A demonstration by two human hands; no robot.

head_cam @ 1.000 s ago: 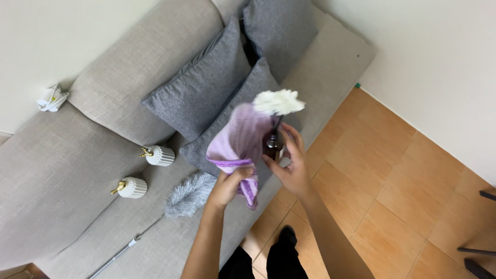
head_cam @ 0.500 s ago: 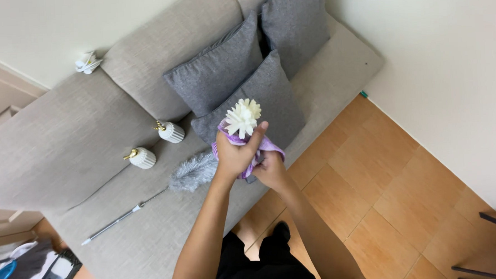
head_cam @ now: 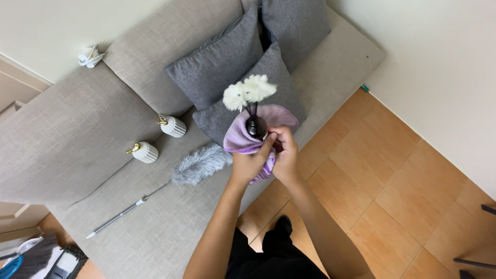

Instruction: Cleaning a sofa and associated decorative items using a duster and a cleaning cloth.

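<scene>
A: Moved since the earlier view: the dark vase (head_cam: 256, 126) is now uncovered at its neck, with the purple cloth (head_cam: 242, 141) drawn down around its body; the white flowers (head_cam: 248, 92) are raised clear above both hands.

B: Entry, largest first: one grey sofa (head_cam: 86, 141) is recorded; three grey cushions (head_cam: 217, 65) are counted against its back; one long-handled duster (head_cam: 196, 165) is laid on the seat.

A: Smaller items: two white ribbed jars with gold tops (head_cam: 145, 152) are stood on the seat; one white ornament (head_cam: 90, 56) is set on the sofa back.

B: Location of vase: held in the air over the seat's front edge; left hand (head_cam: 250, 163) is closed on cloth and vase; right hand (head_cam: 285, 154) is closed at the cloth's side, though what exactly is pinched cannot be told.

A: Handling, judged: vase likely rigid, smooth, breakable, light; best gripped at the body through the cloth, never by the flower stems.
</scene>
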